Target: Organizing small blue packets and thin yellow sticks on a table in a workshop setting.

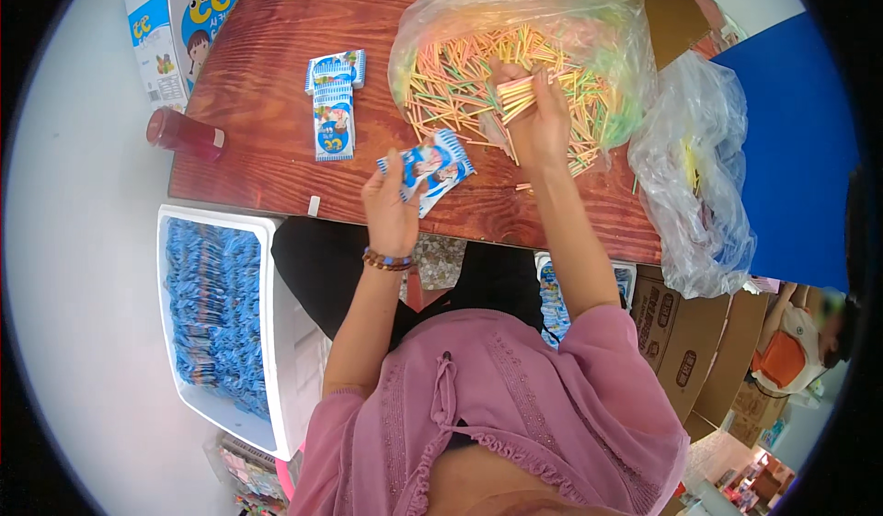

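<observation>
My left hand point(391, 212) grips a few small blue-and-white packets point(440, 166) near the table's front edge, fingers pressed on their near side. Above a loose pile of thin pink, yellow and green sticks point(446, 79), my right hand point(543, 125) is closed around a small bundle of the same sticks point(516, 98). The pile lies partly in an opened clear plastic bag point(423, 19). To the left of my left hand, more blue-and-white packets point(333, 122) lie overlapped on the red-brown wooden table point(267, 84).
A white foam box point(276, 332) full of blue packets stands left below the table. A pinkish-red jar point(187, 134) lies at the table's left edge. Right of the pile sits a crumpled clear bag point(690, 176); a cardboard box point(676, 341) stands below. Another person point(796, 346) is far right.
</observation>
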{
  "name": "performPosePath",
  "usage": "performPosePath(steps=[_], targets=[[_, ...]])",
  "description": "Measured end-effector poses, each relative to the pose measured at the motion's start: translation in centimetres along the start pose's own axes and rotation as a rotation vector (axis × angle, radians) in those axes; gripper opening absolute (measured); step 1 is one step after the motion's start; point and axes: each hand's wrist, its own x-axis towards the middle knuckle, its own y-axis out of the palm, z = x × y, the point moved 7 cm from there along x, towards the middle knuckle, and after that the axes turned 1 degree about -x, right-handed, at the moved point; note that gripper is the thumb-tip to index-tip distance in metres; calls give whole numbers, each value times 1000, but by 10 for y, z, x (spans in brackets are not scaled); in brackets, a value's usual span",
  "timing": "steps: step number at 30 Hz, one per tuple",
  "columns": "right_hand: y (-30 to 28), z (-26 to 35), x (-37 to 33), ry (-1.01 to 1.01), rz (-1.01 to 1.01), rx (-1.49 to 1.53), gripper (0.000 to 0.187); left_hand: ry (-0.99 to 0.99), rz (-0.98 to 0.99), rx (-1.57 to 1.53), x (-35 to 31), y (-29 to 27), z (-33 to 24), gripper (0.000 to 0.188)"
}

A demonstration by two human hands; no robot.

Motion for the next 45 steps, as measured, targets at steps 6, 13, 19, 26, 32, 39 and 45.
performPosePath(steps=[6, 13, 19, 26, 32, 39, 45], targets=[[36, -6, -26, -72, 98, 64, 24, -54, -39, -86, -3, 9, 13, 24], [-11, 9, 15, -93, 25, -246, 23, -47, -58, -102, -4, -12, 7, 21], [-88, -11, 33, -127, 51, -918, 24, -50, -105, -83, -9, -17, 16, 21], [-69, -14, 23, -224, 181, -1465, 26, -55, -95, -98, -8, -16, 9, 21], [-82, -13, 27, -151, 151, -1148, 23, -52, -110, -86, -10, -17, 10, 21], [-101, -9, 43, -85, 44, -794, 26, -63, -93, -98, -7, -13, 10, 23], [-104, -13, 43, 81, -5, -550, 26, -55, -110, -74, -9, -16, 10, 22]])
